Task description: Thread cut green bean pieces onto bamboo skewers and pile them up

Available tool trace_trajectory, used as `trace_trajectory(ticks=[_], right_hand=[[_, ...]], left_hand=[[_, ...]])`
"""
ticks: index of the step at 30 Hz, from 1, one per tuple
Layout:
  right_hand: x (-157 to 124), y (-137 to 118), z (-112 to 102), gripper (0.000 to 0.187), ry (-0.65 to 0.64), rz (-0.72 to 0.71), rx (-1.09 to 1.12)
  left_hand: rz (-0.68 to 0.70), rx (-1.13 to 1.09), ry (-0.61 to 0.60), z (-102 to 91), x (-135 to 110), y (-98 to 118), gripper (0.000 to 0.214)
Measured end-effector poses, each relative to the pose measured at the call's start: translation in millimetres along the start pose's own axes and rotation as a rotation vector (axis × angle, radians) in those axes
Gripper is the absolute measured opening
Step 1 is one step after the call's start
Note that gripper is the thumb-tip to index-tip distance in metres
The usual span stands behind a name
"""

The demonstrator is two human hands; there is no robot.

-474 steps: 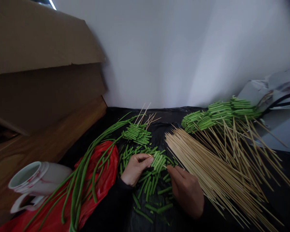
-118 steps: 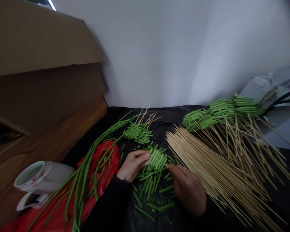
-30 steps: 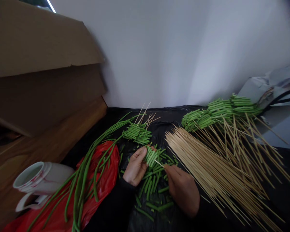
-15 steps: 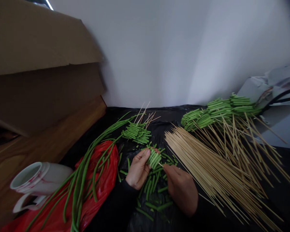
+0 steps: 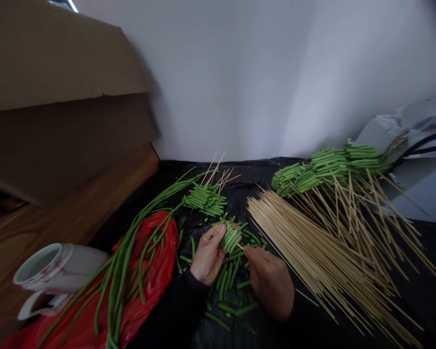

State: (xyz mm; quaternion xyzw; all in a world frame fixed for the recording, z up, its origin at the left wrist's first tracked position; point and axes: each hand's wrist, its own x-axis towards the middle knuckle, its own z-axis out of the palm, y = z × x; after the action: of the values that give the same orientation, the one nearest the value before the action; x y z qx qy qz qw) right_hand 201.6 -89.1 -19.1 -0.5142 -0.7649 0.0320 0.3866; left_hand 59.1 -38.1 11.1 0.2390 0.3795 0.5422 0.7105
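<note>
Cut green beans in a row on one pale skewer

The row of cut beans (image 5: 232, 237) is just below the center of the frame, its short green pieces packed side by side, some paler along the surface. It is gripped at its left end by the left hand (image 5: 208, 253). The thin, straw-colored skewer (image 5: 240, 246) shows briefly at the row's lower right, slanting down into the right hand (image 5: 272, 281). Loose bean pieces (image 5: 223, 283) lie scattered beneath, pointing various ways, toward the lower middle of the frame.
</note>
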Motion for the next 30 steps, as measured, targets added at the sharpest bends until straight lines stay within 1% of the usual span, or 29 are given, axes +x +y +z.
trace_trajectory(ticks=[4,6,8,9,10,12,14,15,16,17,19,21,22,25,30], right_hand=[[1.4,2.2,-0.6,0.027,-0.002,0.006,0.029],[2.6,5.9,-2.5,0.027,0.030,0.006,0.048],[4.1,11.1,-5.8,0.025,0.075,0.010,0.046],[4.9,13.9,-7.8,0.024,0.094,0.017,0.040],[5.5,16.5,-9.8,0.023,0.108,0.025,0.032],[6.3,20.2,-13.2,0.023,0.123,0.033,0.016],[6.2,21.1,-15.1,0.022,0.132,0.034,0.002],[5.8,20.7,-15.4,0.022,0.134,0.032,0.000],[5.3,19.9,-15.4,0.022,0.131,0.028,0.003],[4.7,19.0,-15.2,0.022,0.123,0.024,0.008],[3.6,17.1,-14.5,0.022,0.110,0.017,0.019],[2.9,16.1,-14.1,0.022,0.107,0.016,0.022],[2.8,15.9,-14.1,0.022,0.106,0.017,0.021],[3.0,16.2,-14.5,0.022,0.101,0.012,0.012],[3.1,16.6,-14.5,0.023,0.103,-0.007,0.001]], left_hand=[[-0.020,0.040,-0.016,1.4,-0.9,3.7,0.028],[-0.039,0.130,-0.054,-1.2,0.0,10.2,0.032],[-0.014,0.264,-0.064,-8.8,2.8,21.2,0.039],[0.031,0.340,-0.041,-14.9,5.1,28.2,0.041],[0.112,0.456,0.017,-22.3,7.8,35.7,0.041],[0.305,0.829,0.135,-39.4,13.5,50.8,0.031],[0.523,1.211,0.260,-55.2,18.1,62.9,0.013],[0.593,1.371,0.327,-61.0,19.4,67.0,0.009],[0.619,1.523,0.375,-64.9,20.1,69.8,0.011],[0.623,1.679,0.410,-66.8,20.1,71.3,0.016],[0.580,1.953,0.446,-65.6,19.0,71.6,0.028],[0.504,2.147,0.469,-61.3,17.5,70.3,0.036],[0.464,2.208,0.481,-59.3,16.8,69.6,0.038],[0.385,2.299,0.491,-56.9,16.4,68.9,0.037],[0.406,2.308,0.473,-60.3,18.4,70.4,0.032]])
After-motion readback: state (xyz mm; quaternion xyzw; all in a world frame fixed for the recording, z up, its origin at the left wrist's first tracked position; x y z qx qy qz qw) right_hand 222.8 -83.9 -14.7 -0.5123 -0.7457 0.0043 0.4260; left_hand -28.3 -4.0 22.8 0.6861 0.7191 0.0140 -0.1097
